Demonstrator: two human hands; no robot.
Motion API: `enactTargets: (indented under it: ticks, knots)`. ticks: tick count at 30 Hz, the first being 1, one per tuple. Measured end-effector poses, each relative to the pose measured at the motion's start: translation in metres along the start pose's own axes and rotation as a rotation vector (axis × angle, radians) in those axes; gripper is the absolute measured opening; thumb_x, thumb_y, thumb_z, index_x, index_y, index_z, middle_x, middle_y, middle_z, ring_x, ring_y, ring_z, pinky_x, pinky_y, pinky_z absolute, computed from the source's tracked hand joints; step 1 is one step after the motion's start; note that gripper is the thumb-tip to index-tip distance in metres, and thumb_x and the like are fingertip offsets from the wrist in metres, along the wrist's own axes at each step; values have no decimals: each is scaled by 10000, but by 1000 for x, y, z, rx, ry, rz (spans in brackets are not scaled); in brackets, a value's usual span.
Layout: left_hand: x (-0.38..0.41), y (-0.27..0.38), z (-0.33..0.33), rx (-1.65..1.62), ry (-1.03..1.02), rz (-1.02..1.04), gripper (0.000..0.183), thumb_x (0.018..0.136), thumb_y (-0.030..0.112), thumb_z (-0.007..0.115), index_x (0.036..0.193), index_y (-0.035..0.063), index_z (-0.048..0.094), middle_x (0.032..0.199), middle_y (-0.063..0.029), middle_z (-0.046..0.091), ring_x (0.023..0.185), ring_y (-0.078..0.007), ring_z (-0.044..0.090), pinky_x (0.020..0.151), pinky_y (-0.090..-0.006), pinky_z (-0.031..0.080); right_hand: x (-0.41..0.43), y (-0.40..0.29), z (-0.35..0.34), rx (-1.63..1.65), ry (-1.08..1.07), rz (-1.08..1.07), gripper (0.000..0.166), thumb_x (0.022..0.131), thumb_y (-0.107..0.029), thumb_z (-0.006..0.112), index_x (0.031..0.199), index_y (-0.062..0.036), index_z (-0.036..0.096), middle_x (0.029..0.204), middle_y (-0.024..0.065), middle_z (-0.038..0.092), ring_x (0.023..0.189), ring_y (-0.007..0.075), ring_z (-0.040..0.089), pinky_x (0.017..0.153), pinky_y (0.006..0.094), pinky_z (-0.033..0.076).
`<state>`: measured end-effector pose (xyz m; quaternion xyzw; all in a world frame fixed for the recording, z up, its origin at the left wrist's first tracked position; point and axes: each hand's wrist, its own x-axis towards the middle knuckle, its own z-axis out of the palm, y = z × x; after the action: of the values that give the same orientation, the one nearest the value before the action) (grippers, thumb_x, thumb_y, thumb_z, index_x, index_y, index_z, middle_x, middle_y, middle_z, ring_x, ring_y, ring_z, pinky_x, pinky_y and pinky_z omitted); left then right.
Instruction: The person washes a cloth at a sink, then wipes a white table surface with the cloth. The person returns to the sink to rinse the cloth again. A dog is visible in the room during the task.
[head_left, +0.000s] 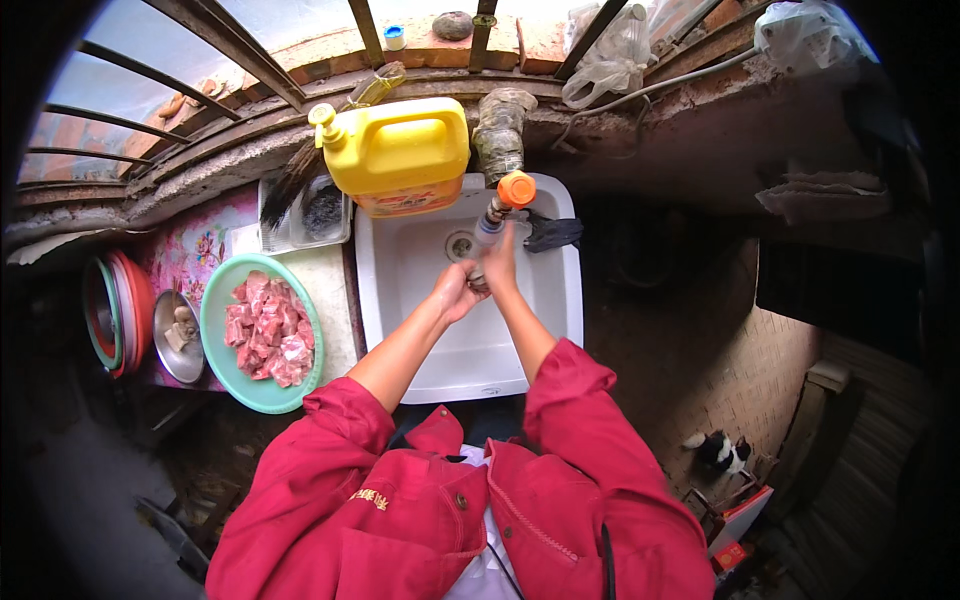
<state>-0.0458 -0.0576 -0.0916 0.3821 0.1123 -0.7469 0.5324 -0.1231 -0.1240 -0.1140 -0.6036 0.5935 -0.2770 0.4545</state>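
Both my hands are together over the white sink, just under the tap with the orange knob. My left hand has curled fingers that meet my right hand near the lower end of the pale tap spout. My right hand is held upright along the spout's right side and looks blurred. Their fingers overlap, so whether either grips the spout end cannot be made out. Part of the metal drain shows left of the spout. A dark cloth hangs over the sink's right rim.
A yellow plastic jug stands at the sink's back left. Left of the sink are a green basin of raw meat chunks, a metal bowl and stacked basins. A black-and-white animal is on the floor at right.
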Motion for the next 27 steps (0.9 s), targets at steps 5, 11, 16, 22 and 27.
enactTargets:
  ticks: [5, 11, 16, 22, 27]
  knots:
    - [0, 25, -27, -22, 78, -379, 564, 919, 604, 337, 1238, 153, 454, 1307, -141, 461, 1192, -271, 477, 962, -473, 420, -61, -10, -2, -24, -295, -306, 316, 906, -207, 522, 1159, -18, 516, 1144, 229, 532, 1000, 377, 522, 873, 430, 416]
    - [18, 3, -28, 605, 473, -9, 693, 910, 634, 272, 1015, 43, 618, 698, -142, 641, 775, -336, 642, 690, -476, 461, -29, -39, 19, 500, -239, 414, 172, 918, -141, 491, 1037, -36, 557, 925, 116, 603, 836, 263, 587, 743, 397, 467]
    - [10, 1, -10, 1177, 503, 411, 696, 913, 572, 320, 908, -54, 624, 847, -295, 627, 890, -426, 616, 808, -452, 454, 6, -1, 6, 1041, -443, 772, 162, 950, -155, 463, 1032, -58, 563, 921, 71, 611, 842, 193, 599, 761, 359, 503]
    - [2, 7, -31, 788, 429, 463, 588, 781, 294, 700, 1209, -16, 444, 1091, -183, 596, 986, -253, 590, 800, -360, 483, -16, -8, -24, 953, -359, 547, 283, 959, -205, 478, 1205, -65, 492, 1145, 57, 550, 995, 183, 568, 872, 336, 462]
    - [-2, 23, -41, 375, 340, 296, 669, 753, 217, 758, 1277, 0, 403, 1120, -175, 569, 963, -202, 591, 774, -306, 491, -36, -14, -41, 180, -558, 193, 425, 856, -272, 669, 1180, -62, 490, 1093, 54, 556, 934, 164, 572, 788, 338, 481]
